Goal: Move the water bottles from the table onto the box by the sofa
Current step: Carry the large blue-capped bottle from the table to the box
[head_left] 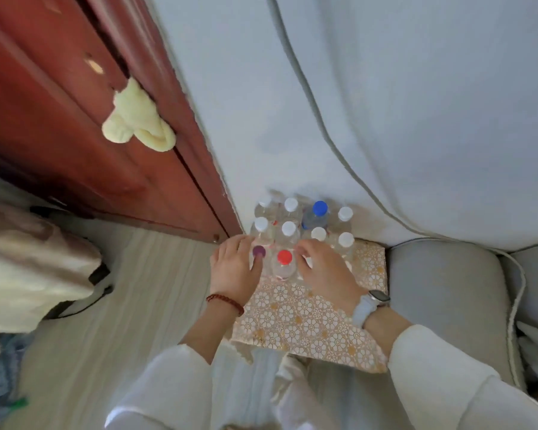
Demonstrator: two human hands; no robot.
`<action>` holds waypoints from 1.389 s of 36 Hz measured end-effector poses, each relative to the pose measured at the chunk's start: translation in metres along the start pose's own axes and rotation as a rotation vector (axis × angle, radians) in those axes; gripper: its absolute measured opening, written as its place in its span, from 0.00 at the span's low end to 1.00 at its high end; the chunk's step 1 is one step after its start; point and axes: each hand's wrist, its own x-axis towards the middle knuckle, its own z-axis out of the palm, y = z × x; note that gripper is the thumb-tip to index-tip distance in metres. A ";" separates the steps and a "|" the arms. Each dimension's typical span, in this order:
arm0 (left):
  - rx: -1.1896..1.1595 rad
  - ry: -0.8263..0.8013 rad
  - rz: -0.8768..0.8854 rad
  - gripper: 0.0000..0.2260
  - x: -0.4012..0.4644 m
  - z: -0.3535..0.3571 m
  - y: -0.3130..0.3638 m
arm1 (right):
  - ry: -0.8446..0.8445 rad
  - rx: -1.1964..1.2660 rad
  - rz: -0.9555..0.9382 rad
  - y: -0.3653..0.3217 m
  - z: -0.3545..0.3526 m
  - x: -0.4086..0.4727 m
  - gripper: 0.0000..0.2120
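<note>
Several clear water bottles stand upright on the box (308, 321), which is covered in a gold floral cloth and sits beside the grey sofa (441, 290). Most have white caps, such as one (289, 227); one has a blue cap (320, 208), one a red cap (284, 256), one a purple cap (259, 251). My left hand (235, 268) curls round the purple-capped bottle. My right hand (322, 266) curls round a bottle just right of the red-capped one; that bottle's cap is hidden under the fingers.
A dark red wooden door (75, 119) with a pale yellow cloth (137, 125) on its handle stands to the left. A white wall (354, 103) rises behind the box. A bag (38, 274) lies on the wooden floor at left.
</note>
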 end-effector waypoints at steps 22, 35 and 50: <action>0.146 0.688 -1.178 0.15 -0.619 -0.301 -0.329 | -0.841 -0.102 -0.914 -0.512 0.341 -0.328 0.13; 0.069 1.015 -1.904 0.15 -0.987 -0.283 -0.366 | -1.296 -0.409 -1.570 -0.678 0.562 -0.657 0.10; 0.110 1.388 -2.300 0.14 -1.324 -0.371 -0.401 | -1.608 -0.342 -2.024 -0.829 0.727 -1.040 0.13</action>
